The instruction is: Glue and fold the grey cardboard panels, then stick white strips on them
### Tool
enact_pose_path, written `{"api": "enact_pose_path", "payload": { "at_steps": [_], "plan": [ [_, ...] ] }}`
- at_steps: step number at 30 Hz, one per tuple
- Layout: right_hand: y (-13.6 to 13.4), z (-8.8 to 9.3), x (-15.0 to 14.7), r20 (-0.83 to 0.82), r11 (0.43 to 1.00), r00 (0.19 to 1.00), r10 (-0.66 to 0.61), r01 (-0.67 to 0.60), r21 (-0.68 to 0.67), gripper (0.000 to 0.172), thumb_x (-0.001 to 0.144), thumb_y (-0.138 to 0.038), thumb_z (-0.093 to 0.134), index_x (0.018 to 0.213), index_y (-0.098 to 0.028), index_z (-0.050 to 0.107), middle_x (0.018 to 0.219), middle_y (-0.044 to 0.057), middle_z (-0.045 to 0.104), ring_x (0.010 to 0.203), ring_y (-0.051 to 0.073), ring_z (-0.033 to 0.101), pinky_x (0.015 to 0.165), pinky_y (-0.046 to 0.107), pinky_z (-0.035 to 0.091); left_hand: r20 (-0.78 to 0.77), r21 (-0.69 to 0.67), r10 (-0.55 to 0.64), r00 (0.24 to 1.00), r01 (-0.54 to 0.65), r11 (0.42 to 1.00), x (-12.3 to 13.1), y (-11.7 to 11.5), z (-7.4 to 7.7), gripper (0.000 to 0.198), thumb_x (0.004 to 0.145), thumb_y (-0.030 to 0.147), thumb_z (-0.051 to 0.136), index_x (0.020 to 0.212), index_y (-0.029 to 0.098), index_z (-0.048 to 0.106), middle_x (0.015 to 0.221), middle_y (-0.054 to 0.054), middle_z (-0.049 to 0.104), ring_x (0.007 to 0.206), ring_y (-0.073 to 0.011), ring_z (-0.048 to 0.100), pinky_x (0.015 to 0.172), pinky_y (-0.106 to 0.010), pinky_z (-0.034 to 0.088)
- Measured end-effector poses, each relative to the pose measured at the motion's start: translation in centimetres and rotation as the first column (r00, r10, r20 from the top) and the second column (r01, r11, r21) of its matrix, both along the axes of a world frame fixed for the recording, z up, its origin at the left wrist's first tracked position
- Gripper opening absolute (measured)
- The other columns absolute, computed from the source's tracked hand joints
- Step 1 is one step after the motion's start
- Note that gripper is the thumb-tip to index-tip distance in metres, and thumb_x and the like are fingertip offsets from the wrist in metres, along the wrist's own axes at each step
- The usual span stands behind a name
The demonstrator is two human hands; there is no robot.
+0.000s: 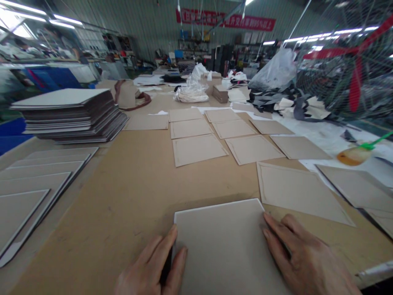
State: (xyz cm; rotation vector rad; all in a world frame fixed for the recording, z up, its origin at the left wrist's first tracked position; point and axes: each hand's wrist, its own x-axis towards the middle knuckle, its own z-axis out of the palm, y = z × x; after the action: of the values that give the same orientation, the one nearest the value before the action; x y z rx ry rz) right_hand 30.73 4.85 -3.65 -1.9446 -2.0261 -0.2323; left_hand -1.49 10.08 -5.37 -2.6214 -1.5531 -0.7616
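Observation:
A flat beige panel (224, 246) with a pale edge lies at the front of the table, its near end cut off by the frame. My left hand (153, 264) grips its left edge, thumb on top and fingers along the side. On the opposite edge, my right hand (302, 250) holds the panel between thumb and fingers. Beyond it, several thin beige sheets (198, 149) are spread in rows, and a larger beige sheet (302, 190) lies just past my right hand.
A tall stack of panels (70, 119) stands at the left, with overlapping panels (27, 205) in front of it. At the right are a green-handled brush in a yellowish dish (353, 155), fabric scraps (303, 106) and a caged fan (356, 53). Plastic bags (193, 88) lie farther back.

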Motion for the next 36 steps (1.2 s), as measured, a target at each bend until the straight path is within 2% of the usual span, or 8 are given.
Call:
{"api": "enact_pose_path", "payload": {
  "at_steps": [3, 7, 14, 16, 18, 21, 26, 36],
  "plan": [
    [0.2, 0.1, -0.7, 0.100, 0.998, 0.994, 0.048, -0.043, -0.056, 0.039, 0.100, -0.026, 0.037, 0.133, -0.029, 0.057, 0.093, 0.004, 0.058, 0.061, 0.014, 0.064, 0.045, 0.022, 0.050, 0.001, -0.103, 0.013, 1.000, -0.013, 0.995, 0.7, -0.1, 0.9, 0.037, 0.096, 0.041, 0.051, 0.127, 0.021, 0.054, 0.112, -0.006, 0.072, 0.092, -0.0208, 0.073, 0.070, -0.028, 0.062],
    [1.3, 1.1, -1.8, 0.204, 0.952, 0.962, 0.183, -0.121, -0.281, 0.072, 0.082, -0.002, 0.038, 0.146, -0.036, 0.044, 0.102, 0.007, 0.056, 0.065, 0.015, 0.065, 0.050, 0.024, 0.052, 0.015, -0.112, 0.067, 0.998, -0.064, 0.992, 1.8, -0.1, 2.2, 0.035, 0.096, 0.034, 0.048, 0.128, 0.021, 0.052, 0.105, -0.006, 0.068, 0.083, -0.0198, 0.071, 0.065, -0.030, 0.061],
    [1.7, 2.2, -1.5, 0.240, 0.915, 0.957, 0.163, -0.055, -0.399, 0.070, 0.084, 0.002, 0.039, 0.148, -0.027, 0.043, 0.112, 0.012, 0.056, 0.070, 0.020, 0.066, 0.058, 0.032, 0.055, -0.130, -0.015, -0.256, 0.958, 0.257, 0.966, 2.2, 0.6, 4.8, 0.045, 0.085, 0.004, 0.041, 0.115, 0.024, 0.067, 0.111, -0.004, 0.069, 0.101, -0.0196, 0.064, 0.088, -0.035, 0.057],
    [1.6, 2.2, -0.9, 0.213, 0.925, 0.969, 0.127, -0.038, -0.377, 0.061, 0.086, 0.003, 0.036, 0.142, -0.019, 0.049, 0.115, 0.013, 0.057, 0.073, 0.020, 0.067, 0.062, 0.033, 0.054, -0.198, -0.011, -0.242, 0.950, 0.244, 0.970, 2.2, 0.0, 5.5, 0.034, 0.090, 0.018, 0.049, 0.118, 0.020, 0.067, 0.117, -0.006, 0.070, 0.106, -0.0228, 0.064, 0.091, -0.038, 0.057],
    [1.9, 2.2, -0.4, 0.150, 0.934, 0.987, 0.061, -0.004, -0.358, 0.045, 0.091, -0.001, 0.033, 0.127, -0.012, 0.058, 0.113, 0.014, 0.059, 0.076, 0.021, 0.067, 0.067, 0.034, 0.052, -0.281, 0.017, -0.226, 0.933, 0.240, 0.971, 2.4, -0.8, 5.8, 0.051, 0.087, 0.048, 0.059, 0.122, 0.011, 0.065, 0.124, -0.015, 0.068, 0.110, -0.0304, 0.064, 0.091, -0.043, 0.057],
    [3.0, 2.3, 0.4, -0.055, 0.941, 0.997, -0.057, 0.035, -0.335, 0.032, 0.102, -0.018, 0.030, 0.112, -0.013, 0.060, 0.103, 0.012, 0.064, 0.084, 0.024, 0.067, 0.075, 0.037, 0.050, -0.380, 0.052, -0.191, 0.905, 0.227, 0.973, 2.9, -1.9, 5.6, 0.085, 0.074, 0.071, 0.062, 0.122, 0.001, 0.064, 0.128, -0.025, 0.063, 0.111, -0.0384, 0.063, 0.088, -0.048, 0.058],
    [4.7, 2.3, 1.3, -0.316, 0.949, 0.949, -0.015, -0.086, -0.303, 0.045, 0.101, -0.041, 0.038, 0.134, -0.013, 0.052, 0.111, 0.013, 0.067, 0.100, 0.026, 0.064, 0.086, 0.039, 0.046, -0.375, 0.090, -0.140, 0.916, 0.187, 0.978, 2.8, -2.4, 3.9, 0.086, 0.072, 0.069, 0.065, 0.125, 0.001, 0.061, 0.133, -0.025, 0.059, 0.116, -0.0382, 0.061, 0.089, -0.047, 0.058],
    [6.0, 2.3, 2.4, -0.426, 0.974, 0.905, 0.005, -0.101, -0.203, 0.024, 0.087, -0.038, 0.054, 0.099, -0.020, 0.064, 0.094, 0.005, 0.064, 0.078, 0.019, 0.060, 0.071, 0.032, 0.047, -0.165, -0.043, -0.128, 0.978, 0.122, 0.992, 2.4, -2.3, 2.1, 0.084, 0.069, 0.054, 0.073, 0.135, 0.007, 0.051, 0.145, -0.022, 0.050, 0.130, -0.0384, 0.048, 0.103, -0.052, 0.049]
  ]
}}
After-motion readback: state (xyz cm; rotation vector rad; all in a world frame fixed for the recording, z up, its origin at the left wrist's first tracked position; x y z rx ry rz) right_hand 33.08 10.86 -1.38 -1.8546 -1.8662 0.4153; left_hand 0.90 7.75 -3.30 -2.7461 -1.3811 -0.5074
